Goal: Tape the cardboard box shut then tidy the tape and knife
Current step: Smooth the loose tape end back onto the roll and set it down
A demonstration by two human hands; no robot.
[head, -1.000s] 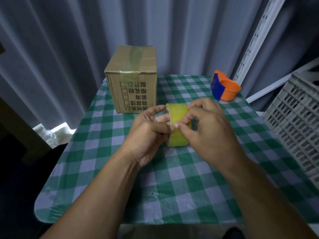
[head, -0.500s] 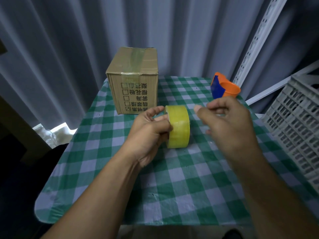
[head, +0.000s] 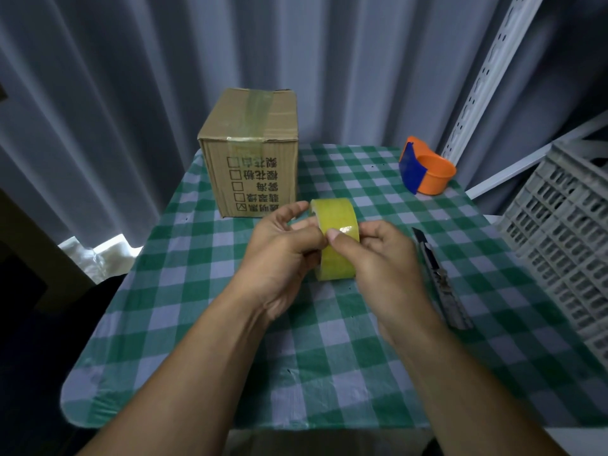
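Head view, left hand (head: 283, 255) grip clenched around yellow tape roll (head: 337, 238), right hand (head: 381, 261) thumb pressing its face

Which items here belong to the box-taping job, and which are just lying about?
Job items:
brown cardboard box
yellow tape roll, held by left hand and right hand
utility knife

Lying about:
orange and blue tape dispenser
grey plastic crate
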